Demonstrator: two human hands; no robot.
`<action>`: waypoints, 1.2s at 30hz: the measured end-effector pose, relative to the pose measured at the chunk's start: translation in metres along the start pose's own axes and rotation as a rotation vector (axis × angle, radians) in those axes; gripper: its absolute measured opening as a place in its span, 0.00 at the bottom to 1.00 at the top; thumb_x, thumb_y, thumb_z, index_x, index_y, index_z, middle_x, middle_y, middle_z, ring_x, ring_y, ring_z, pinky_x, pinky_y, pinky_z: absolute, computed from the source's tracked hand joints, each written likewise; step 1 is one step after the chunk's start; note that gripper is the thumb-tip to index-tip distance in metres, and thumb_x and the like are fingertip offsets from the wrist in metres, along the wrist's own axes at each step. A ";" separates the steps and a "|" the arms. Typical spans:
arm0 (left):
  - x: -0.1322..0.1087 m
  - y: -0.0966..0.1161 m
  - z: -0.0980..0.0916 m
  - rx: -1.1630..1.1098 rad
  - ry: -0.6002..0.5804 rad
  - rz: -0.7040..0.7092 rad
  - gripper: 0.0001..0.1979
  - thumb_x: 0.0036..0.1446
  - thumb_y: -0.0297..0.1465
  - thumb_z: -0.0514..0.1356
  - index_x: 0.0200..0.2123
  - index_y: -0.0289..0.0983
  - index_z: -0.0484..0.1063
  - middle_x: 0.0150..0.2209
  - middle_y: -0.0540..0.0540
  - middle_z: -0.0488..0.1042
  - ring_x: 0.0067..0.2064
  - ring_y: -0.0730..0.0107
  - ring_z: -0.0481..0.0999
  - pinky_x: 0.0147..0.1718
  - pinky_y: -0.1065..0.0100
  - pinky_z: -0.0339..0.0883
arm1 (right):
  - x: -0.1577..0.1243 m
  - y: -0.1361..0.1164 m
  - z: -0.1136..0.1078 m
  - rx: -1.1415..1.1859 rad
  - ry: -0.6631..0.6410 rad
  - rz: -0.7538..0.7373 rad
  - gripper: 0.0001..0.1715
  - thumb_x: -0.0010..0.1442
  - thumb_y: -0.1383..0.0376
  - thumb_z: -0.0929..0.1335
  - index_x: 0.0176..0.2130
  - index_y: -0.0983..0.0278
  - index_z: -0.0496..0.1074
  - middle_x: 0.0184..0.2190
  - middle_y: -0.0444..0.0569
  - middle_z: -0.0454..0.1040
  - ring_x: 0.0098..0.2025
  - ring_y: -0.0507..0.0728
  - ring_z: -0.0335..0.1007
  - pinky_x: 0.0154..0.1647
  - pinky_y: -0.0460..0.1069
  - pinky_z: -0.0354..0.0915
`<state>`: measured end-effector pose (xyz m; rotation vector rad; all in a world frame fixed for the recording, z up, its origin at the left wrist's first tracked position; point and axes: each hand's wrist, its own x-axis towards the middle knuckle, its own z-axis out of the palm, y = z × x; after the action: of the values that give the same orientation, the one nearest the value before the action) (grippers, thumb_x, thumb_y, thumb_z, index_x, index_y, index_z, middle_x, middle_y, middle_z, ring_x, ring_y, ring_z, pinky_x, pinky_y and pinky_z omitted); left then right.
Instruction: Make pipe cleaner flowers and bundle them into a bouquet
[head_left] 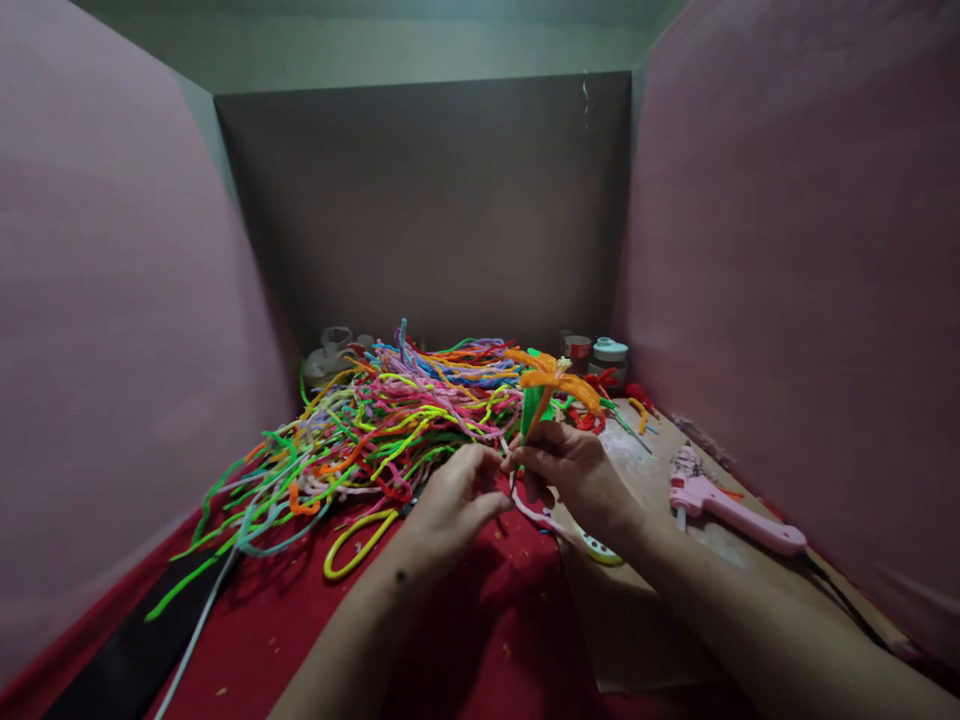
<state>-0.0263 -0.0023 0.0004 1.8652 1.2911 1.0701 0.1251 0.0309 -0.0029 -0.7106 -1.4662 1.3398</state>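
Your right hand [581, 472] pinches the orange flower [555, 381] by its stem, thumb closed against fingers, holding it upright above the middle of the table [480, 620]. Your left hand [459, 497] has its thumb spread from its curled fingers, the tips near a pale pink strand [534, 517]; I cannot tell whether they grip it. The pile of fuzzy strands [405, 400] spreads toward the table's far left corner, and the pink glue gun [739, 512] lies near the right edge
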 end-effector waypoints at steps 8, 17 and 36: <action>-0.004 0.007 -0.008 -0.698 0.090 -0.152 0.11 0.48 0.38 0.61 0.25 0.35 0.69 0.18 0.53 0.62 0.19 0.78 0.57 0.17 0.74 0.51 | -0.013 0.012 0.000 -0.266 -0.228 -0.283 0.06 0.55 0.67 0.65 0.29 0.65 0.72 0.20 0.41 0.63 0.21 0.46 0.55 0.22 0.43 0.56; -0.011 0.006 -0.010 -0.759 -0.010 -0.194 0.12 0.45 0.32 0.62 0.16 0.33 0.65 0.16 0.52 0.62 0.18 0.81 0.57 0.17 0.76 0.51 | -0.020 0.017 0.004 -0.446 -0.327 -0.433 0.09 0.58 0.68 0.63 0.31 0.65 0.73 0.28 0.48 0.72 0.30 0.51 0.66 0.32 0.46 0.64; -0.002 0.017 -0.017 -1.344 0.270 -0.390 0.13 0.56 0.32 0.54 0.21 0.36 0.58 0.15 0.57 0.57 0.10 0.83 0.52 0.07 0.78 0.46 | -0.023 0.019 0.006 0.074 -0.245 0.045 0.09 0.51 0.61 0.70 0.27 0.65 0.70 0.19 0.42 0.69 0.18 0.48 0.64 0.20 0.45 0.62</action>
<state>-0.0339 -0.0092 0.0222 0.4593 0.6397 1.4353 0.1241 0.0117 -0.0265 -0.5494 -1.5901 1.5507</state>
